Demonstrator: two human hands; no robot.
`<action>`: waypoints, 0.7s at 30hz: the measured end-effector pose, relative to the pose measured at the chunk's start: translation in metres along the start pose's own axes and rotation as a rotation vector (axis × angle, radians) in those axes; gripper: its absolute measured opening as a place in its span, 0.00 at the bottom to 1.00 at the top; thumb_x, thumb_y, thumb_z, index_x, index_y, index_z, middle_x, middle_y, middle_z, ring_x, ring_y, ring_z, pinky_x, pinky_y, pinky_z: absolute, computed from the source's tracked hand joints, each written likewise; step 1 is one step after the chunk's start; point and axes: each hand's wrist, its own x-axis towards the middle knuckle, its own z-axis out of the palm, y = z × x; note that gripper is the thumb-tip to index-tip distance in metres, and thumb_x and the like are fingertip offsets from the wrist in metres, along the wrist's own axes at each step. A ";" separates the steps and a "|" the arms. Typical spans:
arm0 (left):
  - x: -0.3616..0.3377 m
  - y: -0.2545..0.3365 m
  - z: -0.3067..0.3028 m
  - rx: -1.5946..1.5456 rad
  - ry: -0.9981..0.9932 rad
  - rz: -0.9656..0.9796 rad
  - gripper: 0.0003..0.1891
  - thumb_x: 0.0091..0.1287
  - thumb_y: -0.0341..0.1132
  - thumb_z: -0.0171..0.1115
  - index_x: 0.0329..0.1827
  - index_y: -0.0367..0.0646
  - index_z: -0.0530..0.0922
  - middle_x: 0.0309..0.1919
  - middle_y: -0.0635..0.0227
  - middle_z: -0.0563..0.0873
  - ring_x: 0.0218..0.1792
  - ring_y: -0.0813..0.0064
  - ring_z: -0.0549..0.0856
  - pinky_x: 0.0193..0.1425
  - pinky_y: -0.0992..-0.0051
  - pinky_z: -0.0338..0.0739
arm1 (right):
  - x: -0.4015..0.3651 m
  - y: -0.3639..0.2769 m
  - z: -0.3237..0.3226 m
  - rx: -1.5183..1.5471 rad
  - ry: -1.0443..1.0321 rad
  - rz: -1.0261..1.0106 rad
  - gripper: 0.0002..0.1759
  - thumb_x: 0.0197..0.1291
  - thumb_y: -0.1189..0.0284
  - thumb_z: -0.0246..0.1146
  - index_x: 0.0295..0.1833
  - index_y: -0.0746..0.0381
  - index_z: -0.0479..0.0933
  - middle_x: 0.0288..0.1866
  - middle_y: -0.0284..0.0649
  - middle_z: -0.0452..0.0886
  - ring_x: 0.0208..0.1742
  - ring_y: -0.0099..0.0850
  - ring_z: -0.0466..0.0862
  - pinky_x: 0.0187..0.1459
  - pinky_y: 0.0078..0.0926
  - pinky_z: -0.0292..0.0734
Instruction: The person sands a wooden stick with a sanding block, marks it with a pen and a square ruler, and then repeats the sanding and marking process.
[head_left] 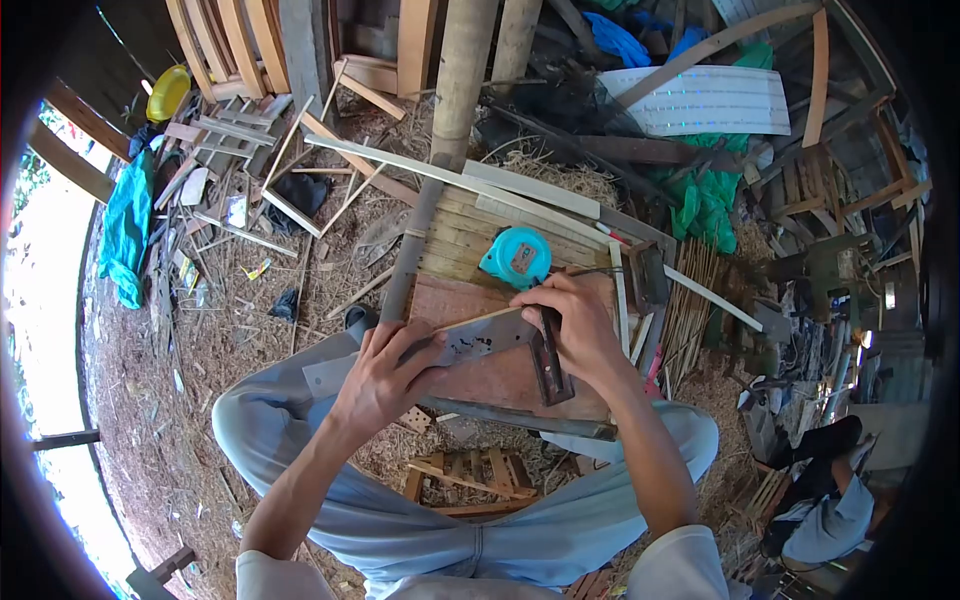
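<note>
sawdust-strewn workshop floor rings a reddish board (482, 386), where the try square (476, 345) lies blade leftward under the spread left hand (385, 375), its stock beneath the right hand (577, 325), whose fingers pinch together there.

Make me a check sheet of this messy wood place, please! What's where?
Surface: reddish board across the person's knees, with a slatted bamboo panel just beyond it.
Job's things: metal try square lying on the board; thin wooden strip along its blade; teal tape measure on the panel.
Clutter: offcuts, sticks and shavings all over the ground.
Grips: left hand presses flat on the square's blade; right hand is curled at the strip's end, and what it pinches is hidden.
Cables: nothing seen.
Surroundings: bamboo pole, yellow bowl, white corrugated sheet, green tarp; another person at the lower right.
</note>
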 end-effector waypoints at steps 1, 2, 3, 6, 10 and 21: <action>0.003 -0.002 -0.001 -0.002 -0.002 0.002 0.22 0.59 0.36 0.73 0.57 0.44 0.83 0.58 0.65 0.80 0.56 0.60 0.80 0.60 0.60 0.74 | -0.002 0.000 0.000 0.017 0.024 0.006 0.08 0.62 0.73 0.69 0.46 0.62 0.86 0.40 0.45 0.82 0.41 0.42 0.83 0.45 0.40 0.75; 0.006 -0.003 -0.003 0.004 -0.019 0.033 0.21 0.58 0.35 0.74 0.56 0.45 0.84 0.56 0.65 0.81 0.56 0.60 0.80 0.60 0.59 0.75 | -0.006 0.001 0.000 0.017 0.027 0.011 0.08 0.62 0.73 0.69 0.46 0.62 0.86 0.40 0.45 0.82 0.41 0.42 0.83 0.45 0.40 0.75; 0.009 -0.005 -0.004 0.011 -0.037 0.063 0.20 0.57 0.35 0.75 0.54 0.46 0.85 0.54 0.65 0.82 0.55 0.59 0.80 0.59 0.59 0.75 | -0.011 0.002 0.001 0.016 0.047 0.058 0.08 0.62 0.73 0.70 0.45 0.63 0.86 0.38 0.45 0.82 0.40 0.42 0.82 0.44 0.39 0.74; 0.019 -0.007 -0.003 0.057 -0.039 0.153 0.22 0.57 0.36 0.74 0.56 0.47 0.85 0.55 0.67 0.82 0.55 0.59 0.80 0.63 0.59 0.75 | -0.025 -0.001 -0.002 0.015 0.066 0.143 0.08 0.62 0.73 0.70 0.45 0.63 0.86 0.38 0.45 0.82 0.40 0.41 0.82 0.43 0.36 0.74; 0.038 -0.010 -0.004 0.093 -0.077 0.202 0.23 0.57 0.38 0.74 0.57 0.47 0.84 0.55 0.68 0.82 0.56 0.61 0.80 0.63 0.58 0.76 | -0.043 0.003 -0.001 0.156 0.147 0.247 0.07 0.61 0.75 0.71 0.45 0.63 0.86 0.36 0.47 0.81 0.40 0.44 0.82 0.44 0.38 0.74; 0.080 0.020 -0.052 -0.061 -0.115 -0.023 0.15 0.65 0.31 0.68 0.55 0.40 0.82 0.50 0.59 0.86 0.51 0.53 0.86 0.56 0.60 0.83 | -0.068 0.011 -0.007 0.395 0.095 0.180 0.05 0.64 0.81 0.68 0.45 0.65 0.85 0.37 0.38 0.82 0.40 0.29 0.81 0.44 0.26 0.74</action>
